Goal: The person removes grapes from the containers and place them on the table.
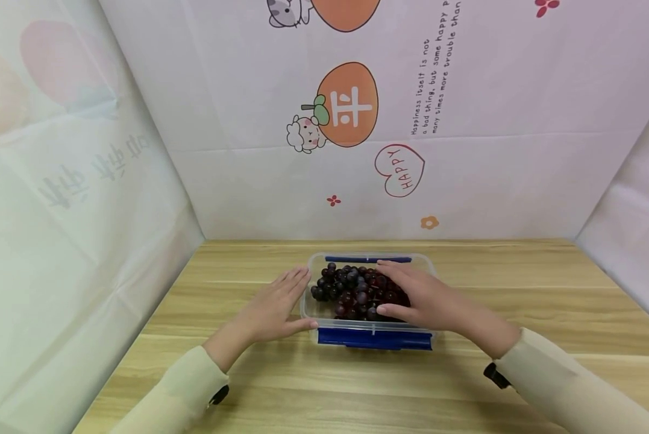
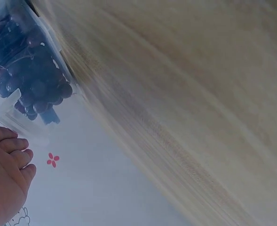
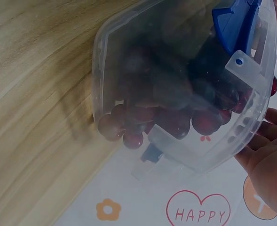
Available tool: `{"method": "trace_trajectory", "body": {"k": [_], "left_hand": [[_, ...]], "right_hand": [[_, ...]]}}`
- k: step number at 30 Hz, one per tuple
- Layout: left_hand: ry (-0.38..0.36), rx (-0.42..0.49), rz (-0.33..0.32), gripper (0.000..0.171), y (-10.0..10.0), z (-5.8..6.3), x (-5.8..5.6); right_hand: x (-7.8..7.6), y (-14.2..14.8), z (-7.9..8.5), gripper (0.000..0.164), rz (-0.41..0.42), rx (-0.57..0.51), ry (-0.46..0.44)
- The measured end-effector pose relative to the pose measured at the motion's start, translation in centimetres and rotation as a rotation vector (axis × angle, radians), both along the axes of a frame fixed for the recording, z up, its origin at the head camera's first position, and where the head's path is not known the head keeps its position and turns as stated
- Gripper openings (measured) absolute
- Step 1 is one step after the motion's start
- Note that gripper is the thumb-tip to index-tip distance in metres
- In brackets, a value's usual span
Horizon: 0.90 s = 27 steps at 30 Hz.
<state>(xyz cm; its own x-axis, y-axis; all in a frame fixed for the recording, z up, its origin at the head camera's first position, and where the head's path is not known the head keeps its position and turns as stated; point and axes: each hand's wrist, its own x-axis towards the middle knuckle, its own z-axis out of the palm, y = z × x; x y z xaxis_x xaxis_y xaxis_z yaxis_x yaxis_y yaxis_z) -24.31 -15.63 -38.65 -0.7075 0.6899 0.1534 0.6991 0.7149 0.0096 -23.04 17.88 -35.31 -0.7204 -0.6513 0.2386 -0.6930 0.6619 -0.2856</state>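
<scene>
A clear plastic food container (image 1: pixel 357 325) with blue side latches stands on the table, its top uncovered. Dark purple and reddish grapes (image 1: pixel 351 289) lie heaped inside. At the container's left side rests my left hand (image 1: pixel 275 307), fingers extended along the rim and thumb near the front left corner. My right hand (image 1: pixel 424 298) reaches over the right wall, with thumb and forefinger spread over the grapes; its other fingers are partly hidden. In the right wrist view, grapes show through the cloudy wall, and the right hand (image 3: pixel 270 160) is beyond the rim.
The wood-grain table (image 1: pixel 335 392) extends around the container. Behind it rises a white printed cloth (image 1: pixel 248 181) with cartoon pictures and lettering, and similar cloth hangs at both sides. A blue latch (image 1: pixel 375 339) hangs folded down at the container's front.
</scene>
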Motion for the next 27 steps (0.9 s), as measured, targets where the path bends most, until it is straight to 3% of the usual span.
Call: {"method": "trace_trajectory", "body": {"k": [9, 22, 27], "left_hand": [[-0.004, -0.008, 0.008, 0.097, 0.0, 0.0, 0.1], [-0.019, 0.004, 0.009, 0.098, 0.1, 0.0, 0.1], [-0.040, 0.010, 0.014, 0.098, 0.1, 0.0, 0.1]], "right_hand": [[-0.6, -0.3, -0.1, 0.082, 0.014, 0.016, -0.054], [-1.2, -0.9, -0.5, 0.089, -0.037, 0.069, -0.201], [-1.6, -1.2, -0.8, 0.088, -0.040, 0.074, -0.194]]}}
